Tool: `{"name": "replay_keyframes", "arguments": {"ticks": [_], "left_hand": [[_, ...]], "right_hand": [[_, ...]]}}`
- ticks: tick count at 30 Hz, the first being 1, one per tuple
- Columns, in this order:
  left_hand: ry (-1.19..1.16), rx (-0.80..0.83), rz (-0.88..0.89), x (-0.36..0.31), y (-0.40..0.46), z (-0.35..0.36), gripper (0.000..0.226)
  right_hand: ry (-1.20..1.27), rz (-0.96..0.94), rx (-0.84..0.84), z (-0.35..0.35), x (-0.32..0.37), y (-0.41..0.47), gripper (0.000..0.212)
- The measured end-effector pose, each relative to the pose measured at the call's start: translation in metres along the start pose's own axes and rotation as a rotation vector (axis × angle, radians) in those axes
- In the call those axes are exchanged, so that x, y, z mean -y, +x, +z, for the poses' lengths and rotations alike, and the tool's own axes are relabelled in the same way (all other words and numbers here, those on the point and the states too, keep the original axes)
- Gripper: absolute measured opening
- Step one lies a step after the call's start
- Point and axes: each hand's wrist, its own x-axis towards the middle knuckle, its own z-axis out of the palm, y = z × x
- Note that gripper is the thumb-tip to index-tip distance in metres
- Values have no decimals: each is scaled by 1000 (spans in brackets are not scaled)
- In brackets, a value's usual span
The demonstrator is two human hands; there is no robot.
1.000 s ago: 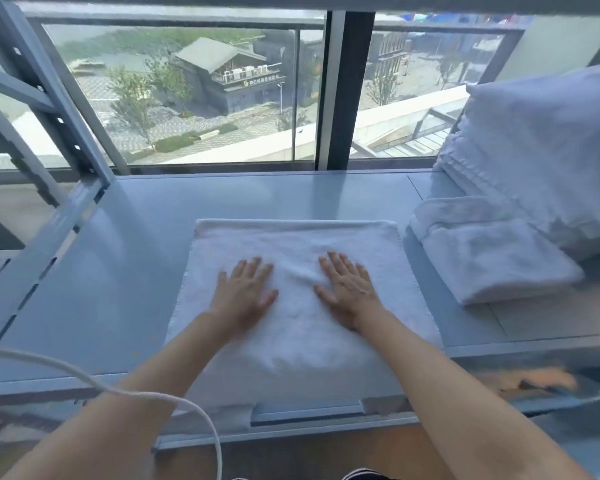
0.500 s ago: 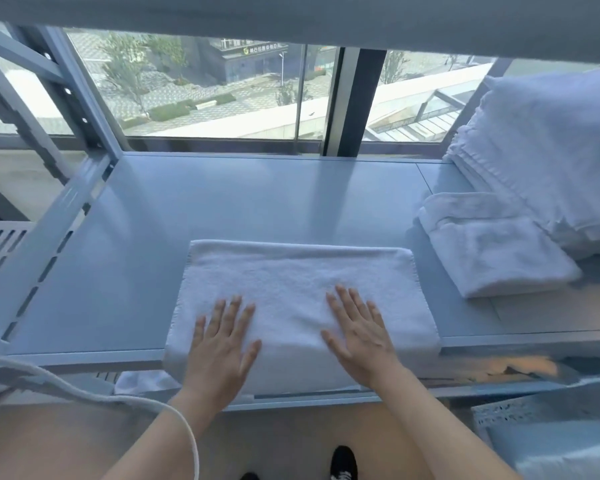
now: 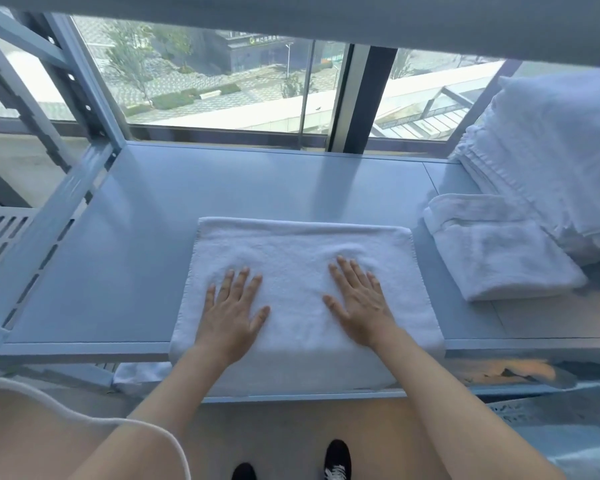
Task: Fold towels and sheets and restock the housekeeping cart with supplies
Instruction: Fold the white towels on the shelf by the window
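Observation:
A white towel [image 3: 302, 251], folded into a flat rectangle, lies on the grey metal shelf [image 3: 125, 258], and its near edge hangs over the shelf's front lip. My left hand [image 3: 231, 306] lies flat on the towel's left half with the fingers spread. My right hand [image 3: 359, 301] lies flat on its right half, fingers straight and pointing away from me. Both palms press on the cloth; neither grips it.
A small folded white towel [image 3: 499, 258] lies to the right, beside a tall stack of white linen [image 3: 561, 168]. Slotted shelf uprights [image 3: 42, 244] stand at the left, a window behind. An upper shelf edge [image 3: 326, 19] hangs overhead. A white cord [image 3: 94, 415] crosses near left.
Both hands slid toward me over the towel, from its middle to the near half. The view tilted down, and my shoes show below the shelf.

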Motion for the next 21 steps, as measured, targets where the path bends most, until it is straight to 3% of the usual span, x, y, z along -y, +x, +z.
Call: {"name": "replay_keyframes", "arguments": {"ticks": [6, 12, 19, 21], "left_hand": [[32, -69, 27, 1, -63, 27, 73], [65, -141, 59, -6, -80, 37, 71], [107, -152, 150, 13, -74, 33, 78], [119, -169, 175, 21, -74, 36, 77]], "right_hand": [[-11, -179, -15, 18, -6, -64, 61], [-39, -196, -31, 20, -12, -85, 63], [-143, -239, 25, 4, -74, -100, 97], [-182, -218, 41, -1, -97, -106, 98]]}}
